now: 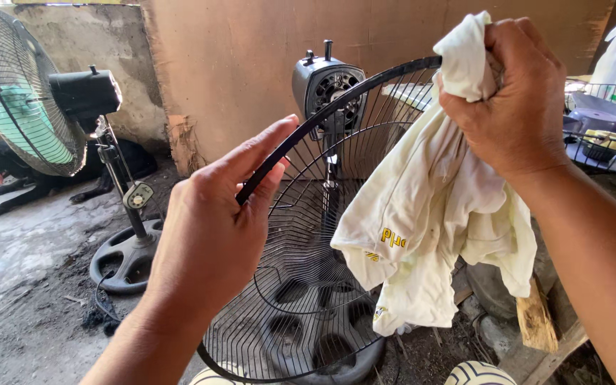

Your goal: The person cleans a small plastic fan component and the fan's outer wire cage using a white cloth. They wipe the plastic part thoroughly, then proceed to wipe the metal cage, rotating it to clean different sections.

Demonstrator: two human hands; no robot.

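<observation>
My left hand (212, 228) grips black rim of fan grille (301, 285), fingers curled round it. My right hand (511, 93) fisted tight on cream cloth (429, 221), pressed against rim's top (cloth hangs over wires). Grille upright before me, bare fan motor (328, 89) behind. Standing fan (26, 93) far left.

A rough, informal fan-repair workspace: a bare, stained concrete floor (16, 285), a plain brown plywood wall (251, 64), a black pedestal fan with a teal blade (30, 100), a stripped grey fan motor on its stand (328, 85), and loose wire fan guards (607, 128) on a side bench.
</observation>
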